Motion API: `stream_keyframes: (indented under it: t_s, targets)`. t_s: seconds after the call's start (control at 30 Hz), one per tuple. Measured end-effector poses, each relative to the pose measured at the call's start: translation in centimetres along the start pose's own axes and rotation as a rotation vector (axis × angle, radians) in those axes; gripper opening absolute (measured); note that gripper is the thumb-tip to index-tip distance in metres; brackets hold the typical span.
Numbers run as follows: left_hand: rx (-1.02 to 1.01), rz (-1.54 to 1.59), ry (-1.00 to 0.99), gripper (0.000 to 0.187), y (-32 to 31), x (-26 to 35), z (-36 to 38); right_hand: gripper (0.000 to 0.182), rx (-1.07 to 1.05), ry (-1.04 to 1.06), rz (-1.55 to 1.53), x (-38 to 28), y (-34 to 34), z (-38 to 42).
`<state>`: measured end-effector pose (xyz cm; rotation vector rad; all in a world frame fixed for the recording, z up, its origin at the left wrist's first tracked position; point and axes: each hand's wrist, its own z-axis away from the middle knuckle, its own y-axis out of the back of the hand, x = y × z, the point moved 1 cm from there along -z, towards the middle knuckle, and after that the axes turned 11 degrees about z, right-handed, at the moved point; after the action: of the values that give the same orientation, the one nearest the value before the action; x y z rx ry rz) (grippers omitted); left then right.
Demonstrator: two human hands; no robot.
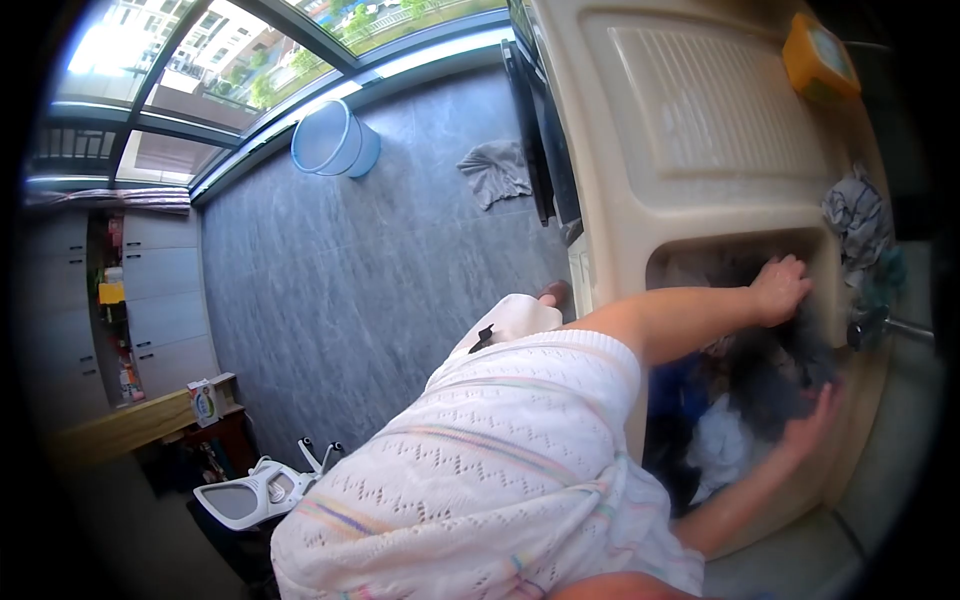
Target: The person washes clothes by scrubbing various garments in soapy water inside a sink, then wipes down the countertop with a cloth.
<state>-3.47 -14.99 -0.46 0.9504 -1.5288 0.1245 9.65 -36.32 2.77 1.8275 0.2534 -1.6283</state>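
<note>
My left hand (781, 291) is over the far part of the basin (655, 262), its fingers curled on a dark cloth (768, 385). My right hand (812, 425) grips the same cloth from its other side, one finger stretched along it. The cloth is blurred and hangs between both hands. Below them in the basin lie a white cloth (720, 445) and a blue cloth (675, 395), partly hidden by my left arm and the dark cloth.
A ribbed washboard (720, 105) adjoins the basin, with an orange box (820, 58) on its edge. A crumpled grey cloth (857, 220) lies beside the faucet (880, 325). On the floor are a blue bucket (335, 140), a grey rag (495, 172) and a white chair (262, 492).
</note>
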Motion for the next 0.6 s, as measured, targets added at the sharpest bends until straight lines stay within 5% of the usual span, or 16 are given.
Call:
stream_keyframes:
  t_s: [0.03,0.1,0.2,0.3,0.4,0.5,0.6]
  targets:
    - [-0.105,-0.089,0.010,0.021,-0.5,-0.4,0.5,0.040,-0.040,-0.100,0.059,0.2,-2.6,0.3]
    - [-0.751,-0.442,0.035,0.024,-1.1,-1.0,1.6,0.039,-0.135,-0.159,0.302,3.8,-6.3,0.7]
    - [-0.835,-0.546,0.023,0.030,-2.0,-1.3,3.4,0.034,-0.202,0.017,0.847,12.8,-8.5,0.7]
    - [-0.901,-0.258,0.246,0.036,-3.0,-3.0,1.8,0.033,-0.216,0.035,1.119,14.9,-8.0,-1.1]
    - [-0.698,0.068,0.363,0.042,-2.0,-2.6,0.3,0.032,0.018,-0.395,0.339,7.5,-9.9,-0.6]
    - [-0.303,0.660,0.743,0.044,-2.8,-2.9,-0.2,0.025,-0.032,-0.153,0.198,0.4,-10.1,-1.5]
    - [-0.325,0.988,0.643,0.033,-3.5,-4.3,-0.1,0.019,-0.106,0.249,0.200,-7.4,-15.0,2.4]
